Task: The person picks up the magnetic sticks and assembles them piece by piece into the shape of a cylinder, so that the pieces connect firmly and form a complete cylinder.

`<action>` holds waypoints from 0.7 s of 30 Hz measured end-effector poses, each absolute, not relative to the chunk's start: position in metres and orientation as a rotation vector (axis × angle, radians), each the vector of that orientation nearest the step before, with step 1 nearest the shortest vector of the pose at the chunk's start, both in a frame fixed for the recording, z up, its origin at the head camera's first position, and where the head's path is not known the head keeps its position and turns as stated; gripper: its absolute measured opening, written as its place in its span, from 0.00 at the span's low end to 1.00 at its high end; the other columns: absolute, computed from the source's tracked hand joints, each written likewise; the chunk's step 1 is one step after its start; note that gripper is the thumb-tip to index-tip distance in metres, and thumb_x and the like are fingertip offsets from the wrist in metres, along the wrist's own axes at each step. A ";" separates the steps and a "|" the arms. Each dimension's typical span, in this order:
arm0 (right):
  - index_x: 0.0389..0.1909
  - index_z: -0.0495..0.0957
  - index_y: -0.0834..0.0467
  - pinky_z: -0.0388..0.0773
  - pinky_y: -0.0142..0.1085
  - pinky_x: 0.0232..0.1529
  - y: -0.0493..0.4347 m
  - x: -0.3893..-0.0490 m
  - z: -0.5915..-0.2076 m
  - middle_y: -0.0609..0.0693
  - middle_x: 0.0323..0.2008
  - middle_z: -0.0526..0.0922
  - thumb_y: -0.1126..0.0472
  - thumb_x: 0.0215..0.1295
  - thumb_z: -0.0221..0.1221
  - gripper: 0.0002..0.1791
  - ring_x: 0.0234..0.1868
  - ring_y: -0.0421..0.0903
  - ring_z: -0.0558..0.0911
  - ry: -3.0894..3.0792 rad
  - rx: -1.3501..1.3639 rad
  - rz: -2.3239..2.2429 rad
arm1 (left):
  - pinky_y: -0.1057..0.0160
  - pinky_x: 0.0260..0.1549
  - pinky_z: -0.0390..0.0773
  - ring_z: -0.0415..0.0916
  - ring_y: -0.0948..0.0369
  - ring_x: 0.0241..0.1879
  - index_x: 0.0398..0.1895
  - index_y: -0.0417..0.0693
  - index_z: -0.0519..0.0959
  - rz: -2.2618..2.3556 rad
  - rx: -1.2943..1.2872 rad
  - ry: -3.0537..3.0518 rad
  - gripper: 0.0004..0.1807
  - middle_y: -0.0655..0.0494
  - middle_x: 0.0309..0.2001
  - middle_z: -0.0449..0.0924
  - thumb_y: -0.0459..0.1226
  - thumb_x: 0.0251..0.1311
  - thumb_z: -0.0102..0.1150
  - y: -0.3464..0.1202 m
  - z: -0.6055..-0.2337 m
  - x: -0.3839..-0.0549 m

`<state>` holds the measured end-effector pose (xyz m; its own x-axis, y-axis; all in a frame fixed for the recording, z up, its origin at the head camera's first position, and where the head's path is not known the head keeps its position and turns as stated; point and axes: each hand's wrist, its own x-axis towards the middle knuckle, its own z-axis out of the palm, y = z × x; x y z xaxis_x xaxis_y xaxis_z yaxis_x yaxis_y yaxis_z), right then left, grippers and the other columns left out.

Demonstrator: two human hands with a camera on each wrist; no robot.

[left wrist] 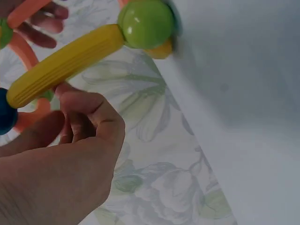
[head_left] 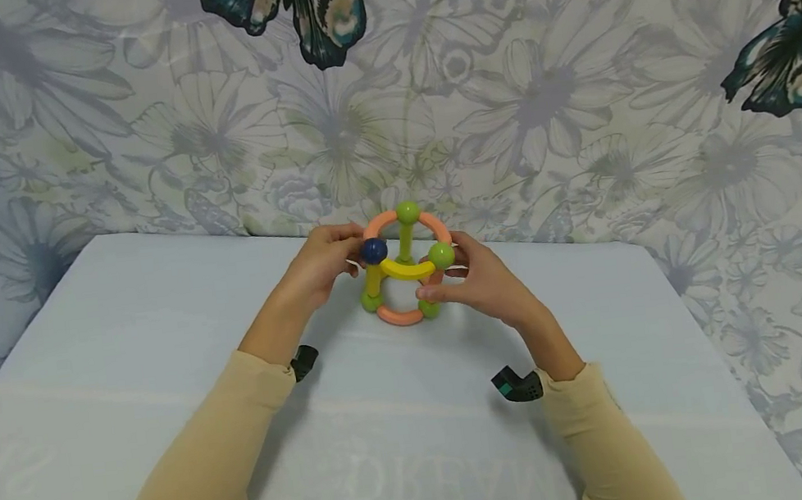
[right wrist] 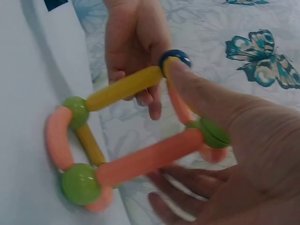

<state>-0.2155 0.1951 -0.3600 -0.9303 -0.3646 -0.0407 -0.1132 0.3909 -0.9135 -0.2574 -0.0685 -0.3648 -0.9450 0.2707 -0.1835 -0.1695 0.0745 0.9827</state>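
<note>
A toy frame of coloured rods and balls [head_left: 407,213] stands on the white table, orange arcs at top and bottom. Its navy ball [head_left: 375,250] joins a yellow curved rod [head_left: 406,269] and a yellow upright [left wrist: 65,65]. My left hand [head_left: 321,263] is beside the navy ball, fingers loosely curled near that upright; contact is unclear. My right hand [head_left: 486,281] reaches around the right side by a green ball [head_left: 442,256]. Its thumb lies before the orange upright [right wrist: 150,157] and its fingers behind, with gaps visible around the rod.
The white table [head_left: 155,311] meets a wall [head_left: 210,140] with flower and butterfly patterns behind the toy. Faint lettering shows on the table's near part. Dark wrist cameras [head_left: 517,385] stick out inward from both sleeves.
</note>
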 end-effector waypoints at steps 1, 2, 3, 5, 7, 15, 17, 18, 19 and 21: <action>0.79 0.59 0.57 0.69 0.55 0.74 0.193 -0.216 -0.363 0.55 0.63 0.83 0.56 0.62 0.76 0.50 0.65 0.56 0.80 2.418 -0.454 -1.584 | 0.61 0.42 0.75 0.75 0.56 0.42 0.66 0.38 0.78 1.890 0.116 2.065 0.20 0.51 0.48 0.82 0.39 0.81 0.51 -0.069 -0.368 -0.259; 0.78 0.61 0.57 0.71 0.54 0.73 0.191 -0.216 -0.366 0.54 0.61 0.85 0.58 0.62 0.76 0.48 0.62 0.55 0.82 2.420 -0.476 -1.617 | 0.59 0.44 0.76 0.75 0.54 0.43 0.67 0.38 0.78 1.839 0.138 2.099 0.20 0.49 0.51 0.82 0.39 0.81 0.52 -0.070 -0.371 -0.260; 0.78 0.62 0.57 0.73 0.53 0.70 0.188 -0.216 -0.370 0.54 0.59 0.86 0.58 0.62 0.76 0.47 0.59 0.55 0.84 2.419 -0.487 -1.654 | 0.57 0.45 0.77 0.75 0.53 0.44 0.68 0.38 0.77 1.790 0.164 2.129 0.20 0.47 0.52 0.81 0.38 0.80 0.53 -0.071 -0.375 -0.262; 0.76 0.65 0.56 0.79 0.49 0.64 0.184 -0.217 -0.376 0.52 0.56 0.88 0.59 0.61 0.77 0.45 0.54 0.52 0.86 2.443 -0.499 -1.704 | 0.56 0.46 0.78 0.76 0.53 0.45 0.68 0.39 0.77 1.690 0.197 2.186 0.20 0.45 0.52 0.82 0.36 0.78 0.55 -0.072 -0.383 -0.264; 0.73 0.69 0.55 0.84 0.44 0.57 0.180 -0.219 -0.382 0.52 0.53 0.88 0.59 0.61 0.77 0.41 0.51 0.49 0.87 2.478 -0.500 -1.735 | 0.57 0.42 0.80 0.78 0.53 0.44 0.67 0.37 0.78 1.609 0.248 2.234 0.20 0.45 0.48 0.83 0.32 0.75 0.55 -0.074 -0.391 -0.266; 0.59 0.83 0.60 0.85 0.34 0.53 0.183 -0.227 -0.395 0.57 0.50 0.89 0.64 0.67 0.70 0.20 0.51 0.50 0.89 2.572 -0.447 -1.877 | 0.62 0.33 0.78 0.76 0.55 0.38 0.61 0.29 0.79 1.462 0.425 2.273 0.21 0.41 0.45 0.80 0.21 0.65 0.56 -0.084 -0.402 -0.268; 0.58 0.84 0.61 0.85 0.34 0.54 0.185 -0.228 -0.395 0.56 0.51 0.90 0.63 0.67 0.70 0.19 0.52 0.50 0.89 2.594 -0.451 -1.883 | 0.64 0.32 0.77 0.75 0.56 0.37 0.63 0.29 0.78 1.402 0.437 2.276 0.24 0.39 0.48 0.80 0.20 0.62 0.55 -0.085 -0.403 -0.269; 0.58 0.84 0.61 0.85 0.34 0.54 0.186 -0.229 -0.395 0.56 0.51 0.90 0.63 0.67 0.70 0.19 0.52 0.49 0.89 2.609 -0.453 -1.874 | 0.64 0.32 0.76 0.75 0.56 0.37 0.64 0.29 0.77 1.372 0.441 2.276 0.26 0.39 0.49 0.79 0.19 0.60 0.55 -0.085 -0.403 -0.270; 0.59 0.83 0.62 0.85 0.34 0.54 0.187 -0.229 -0.395 0.56 0.50 0.90 0.63 0.67 0.70 0.20 0.52 0.49 0.89 2.613 -0.457 -1.868 | 0.65 0.32 0.75 0.75 0.56 0.37 0.65 0.29 0.77 1.345 0.449 2.274 0.28 0.38 0.49 0.79 0.18 0.57 0.55 -0.085 -0.403 -0.270; 0.62 0.81 0.60 0.85 0.36 0.55 0.188 -0.229 -0.394 0.56 0.49 0.91 0.63 0.66 0.71 0.23 0.53 0.48 0.89 2.629 -0.481 -1.841 | 0.65 0.33 0.75 0.74 0.57 0.37 0.66 0.31 0.76 1.306 0.465 2.269 0.32 0.38 0.50 0.78 0.17 0.54 0.57 -0.085 -0.401 -0.271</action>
